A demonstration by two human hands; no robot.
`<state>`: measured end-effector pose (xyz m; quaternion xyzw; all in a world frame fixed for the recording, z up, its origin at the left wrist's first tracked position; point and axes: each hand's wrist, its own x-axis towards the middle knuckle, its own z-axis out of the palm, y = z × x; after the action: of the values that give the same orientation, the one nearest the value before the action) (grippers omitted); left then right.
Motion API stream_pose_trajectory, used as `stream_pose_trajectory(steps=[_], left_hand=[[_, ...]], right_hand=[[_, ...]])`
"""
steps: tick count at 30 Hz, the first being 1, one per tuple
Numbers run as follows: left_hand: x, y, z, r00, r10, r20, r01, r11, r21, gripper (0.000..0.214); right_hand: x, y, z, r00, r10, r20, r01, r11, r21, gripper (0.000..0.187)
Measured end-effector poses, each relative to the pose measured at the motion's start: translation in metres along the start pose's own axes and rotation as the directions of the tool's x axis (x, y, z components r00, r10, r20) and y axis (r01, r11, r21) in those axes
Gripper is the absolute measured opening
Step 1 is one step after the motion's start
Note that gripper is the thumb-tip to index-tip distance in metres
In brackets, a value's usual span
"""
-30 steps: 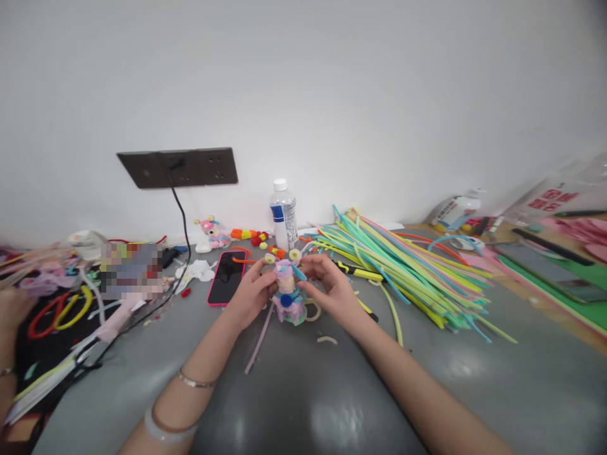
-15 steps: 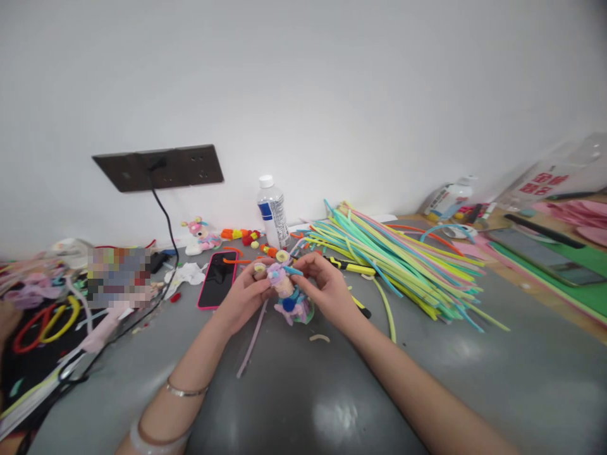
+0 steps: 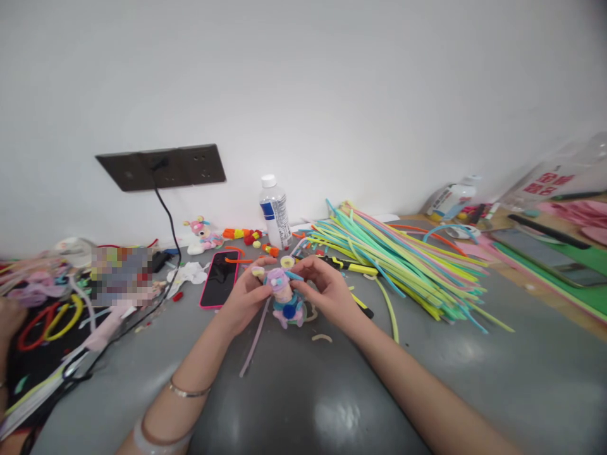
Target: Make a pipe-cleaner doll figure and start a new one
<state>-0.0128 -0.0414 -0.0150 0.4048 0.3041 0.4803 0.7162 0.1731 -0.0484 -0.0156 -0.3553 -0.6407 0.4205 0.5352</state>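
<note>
Both my hands hold a small pipe-cleaner figure (image 3: 284, 297) over the grey table (image 3: 303, 392). The figure is lilac and pink with a blue pompom in front and a blue stem sticking out near its head. My left hand (image 3: 246, 297) grips its left side, fingers curled. My right hand (image 3: 327, 292) pinches the figure's head and the blue stem from the right. A loose lilac stem (image 3: 253, 344) trails from the figure down toward me. A short cream scrap (image 3: 321, 337) lies just right of the figure.
A big heap of coloured pipe cleaners (image 3: 403, 259) lies to the right. A pink-cased phone (image 3: 219, 278), a water bottle (image 3: 274, 212) and a small plush toy (image 3: 203, 234) stand behind. A black cable (image 3: 165, 215) hangs from the wall socket strip (image 3: 161, 167). Another person's hand (image 3: 9, 316) is at far left.
My hands have stayed on the figure and turned it slightly, tilting it a little lower. The view shifted a little leftward and back.
</note>
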Motion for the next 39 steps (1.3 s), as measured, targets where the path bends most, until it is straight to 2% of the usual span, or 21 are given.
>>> stream_pose_trajectory(steps=[4, 13, 21, 25, 30, 39], left_hand=[[0.000, -0.001, -0.001, 1.000, -0.014, -0.006, 0.014, 1.000, 0.009, 0.059], [-0.001, -0.004, -0.005, 0.998, -0.050, 0.032, 0.050, 0.999, 0.021, 0.052], [0.002, -0.002, 0.001, 0.995, -0.098, -0.006, 0.099, 0.995, 0.019, 0.040], [0.002, -0.002, -0.002, 0.996, -0.082, 0.041, 0.080, 0.995, 0.055, 0.044], [0.003, 0.000, -0.009, 0.996, -0.038, 0.086, 0.020, 0.978, 0.207, 0.050], [0.004, 0.007, -0.021, 0.983, -0.030, 0.184, -0.034, 0.942, 0.334, 0.055]], right_hand=[[-0.002, 0.000, -0.001, 0.994, -0.105, -0.015, 0.102, 0.986, -0.132, 0.011], [-0.004, -0.007, 0.000, 0.988, -0.151, -0.032, 0.139, 0.960, -0.242, 0.002], [-0.002, -0.003, -0.002, 0.987, -0.135, -0.087, 0.103, 0.949, -0.298, 0.003], [-0.001, 0.000, -0.004, 0.981, -0.192, -0.035, 0.167, 0.917, -0.363, 0.005], [0.000, 0.002, -0.006, 0.970, -0.239, 0.055, 0.243, 0.909, -0.338, 0.005], [0.001, -0.002, -0.014, 0.984, -0.113, 0.141, 0.145, 0.959, -0.243, 0.008]])
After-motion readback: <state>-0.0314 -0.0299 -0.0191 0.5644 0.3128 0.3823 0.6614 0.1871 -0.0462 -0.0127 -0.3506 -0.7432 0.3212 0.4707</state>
